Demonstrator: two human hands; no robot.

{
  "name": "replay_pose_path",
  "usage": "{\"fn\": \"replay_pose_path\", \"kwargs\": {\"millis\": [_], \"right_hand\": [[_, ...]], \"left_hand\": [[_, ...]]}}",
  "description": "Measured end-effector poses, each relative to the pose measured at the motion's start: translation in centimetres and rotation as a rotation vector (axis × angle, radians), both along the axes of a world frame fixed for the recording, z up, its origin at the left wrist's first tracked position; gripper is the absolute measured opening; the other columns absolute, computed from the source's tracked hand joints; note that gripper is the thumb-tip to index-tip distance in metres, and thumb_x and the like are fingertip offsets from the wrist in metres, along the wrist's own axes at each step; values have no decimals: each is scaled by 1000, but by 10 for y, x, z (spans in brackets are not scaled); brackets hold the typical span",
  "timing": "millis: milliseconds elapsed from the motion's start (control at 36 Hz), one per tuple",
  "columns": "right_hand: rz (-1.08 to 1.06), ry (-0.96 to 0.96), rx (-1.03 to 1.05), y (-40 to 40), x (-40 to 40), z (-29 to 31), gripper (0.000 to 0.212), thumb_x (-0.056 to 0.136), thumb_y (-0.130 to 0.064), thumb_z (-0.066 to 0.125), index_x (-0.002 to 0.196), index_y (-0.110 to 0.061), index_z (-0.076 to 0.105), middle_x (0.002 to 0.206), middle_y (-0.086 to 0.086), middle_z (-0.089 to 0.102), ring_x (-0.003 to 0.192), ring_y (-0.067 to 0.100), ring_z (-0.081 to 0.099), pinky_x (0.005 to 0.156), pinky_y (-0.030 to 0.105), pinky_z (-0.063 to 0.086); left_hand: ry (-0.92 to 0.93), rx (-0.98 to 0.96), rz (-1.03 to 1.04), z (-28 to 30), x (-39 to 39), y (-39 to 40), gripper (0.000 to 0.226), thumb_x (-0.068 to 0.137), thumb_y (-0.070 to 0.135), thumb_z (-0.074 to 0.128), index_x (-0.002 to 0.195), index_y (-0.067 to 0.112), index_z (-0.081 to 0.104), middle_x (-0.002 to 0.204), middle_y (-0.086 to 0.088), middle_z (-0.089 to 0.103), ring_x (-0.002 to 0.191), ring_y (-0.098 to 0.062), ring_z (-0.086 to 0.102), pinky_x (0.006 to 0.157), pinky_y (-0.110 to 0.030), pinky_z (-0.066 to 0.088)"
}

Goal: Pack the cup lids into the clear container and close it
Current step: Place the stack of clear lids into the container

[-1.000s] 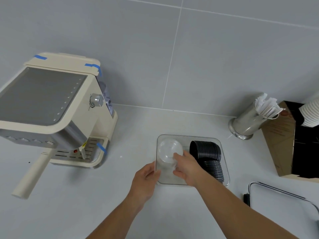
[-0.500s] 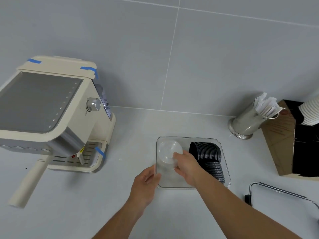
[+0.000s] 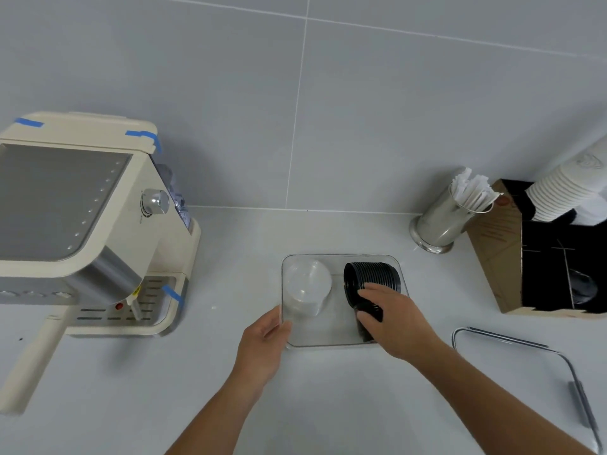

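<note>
The right hand reaches into the clear container, fingers curled over the near end of the stack of black lids lying on its side; whether they actually pinch a lid is hard to tell. The left hand grips the container's near left corner. A stack of clear lids sits in its left half. The container's lid lies on the counter to the right.
</note>
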State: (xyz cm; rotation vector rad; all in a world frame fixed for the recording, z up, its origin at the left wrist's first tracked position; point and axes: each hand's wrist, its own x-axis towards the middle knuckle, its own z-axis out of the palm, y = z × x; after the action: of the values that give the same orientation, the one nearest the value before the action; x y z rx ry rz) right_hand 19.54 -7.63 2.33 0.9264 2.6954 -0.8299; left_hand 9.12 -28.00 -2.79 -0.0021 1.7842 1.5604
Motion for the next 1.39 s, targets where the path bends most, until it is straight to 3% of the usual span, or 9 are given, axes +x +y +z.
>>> {"fn": "replay_pose_path", "kwargs": {"millis": [167, 389, 583, 750, 917, 1056, 1167, 1278, 1389], "right_hand": [[122, -167, 97, 26, 27, -14, 63, 91, -36, 60, 149, -29, 39, 161, -14, 26, 148, 7, 24, 117, 25, 24], [121, -78, 87, 31, 39, -22, 61, 91, -35, 61, 148, -32, 41, 159, -17, 30, 147, 5, 27, 116, 25, 27], [116, -40, 106, 32, 36, -22, 68, 90, -37, 63, 151, -28, 36, 161, -13, 27, 147, 8, 29, 115, 24, 26], [51, -86, 153, 35, 21, -25, 65, 98, -40, 47, 156, -23, 23, 166, -10, 13, 150, 11, 22, 116, 29, 25], [40, -88, 139, 35, 16, -29, 62, 99, -42, 43, 155, -21, 27, 166, -8, 14, 151, 10, 19, 119, 29, 23], [76, -106, 118, 41, 16, -25, 61, 100, -42, 41, 155, -20, 26, 166, -8, 13, 151, 9, 17, 118, 26, 19], [92, -87, 75, 47, 18, -16, 60, 100, -41, 43, 155, -20, 29, 165, -6, 18, 150, 10, 21, 118, 26, 20], [64, 2, 9, 58, 31, -8, 59, 99, -41, 46, 153, -20, 34, 162, -5, 27, 148, 12, 27, 120, 28, 21], [6, 71, -53, 81, 63, 2, 56, 99, -42, 47, 150, -23, 37, 158, -6, 36, 144, 12, 34, 119, 26, 23]], "left_hand": [[-2, 6, -16, 2, -6, 3, 34, 94, 11, 61, 109, 40, 70, 100, 29, 73, 95, 12, 66, 91, -20, 49], [-3, -18, -10, -1, -6, 2, 35, 93, 14, 63, 101, 48, 68, 96, 35, 70, 104, 3, 64, 100, -30, 50], [-3, -27, -12, 0, -7, 1, 33, 93, 15, 64, 120, 34, 69, 107, 27, 68, 105, -6, 65, 96, -28, 48], [4, -27, -26, -2, -5, 0, 32, 93, 16, 64, 116, 38, 70, 114, 20, 71, 112, -5, 64, 103, -34, 49], [20, -34, -36, 0, -5, -1, 33, 93, 16, 64, 106, 45, 70, 114, 22, 72, 113, -2, 64, 106, -37, 48], [53, -81, -32, 1, -2, 0, 32, 92, 20, 65, 118, 38, 72, 119, 17, 72, 115, -6, 64, 107, -39, 47], [81, -160, 2, 2, 4, 6, 33, 94, 23, 62, 125, 29, 69, 117, 4, 72, 97, -12, 63, 97, -32, 49], [81, -208, 57, 5, 8, 10, 16, 92, 32, 63, 93, 38, 77, 91, 5, 72, 86, -13, 64, 92, -35, 52], [3, -264, 195, -3, 17, 10, 34, 93, 35, 62, 115, 10, 69, 104, -7, 69, 95, -21, 66, 97, -36, 51]]}}
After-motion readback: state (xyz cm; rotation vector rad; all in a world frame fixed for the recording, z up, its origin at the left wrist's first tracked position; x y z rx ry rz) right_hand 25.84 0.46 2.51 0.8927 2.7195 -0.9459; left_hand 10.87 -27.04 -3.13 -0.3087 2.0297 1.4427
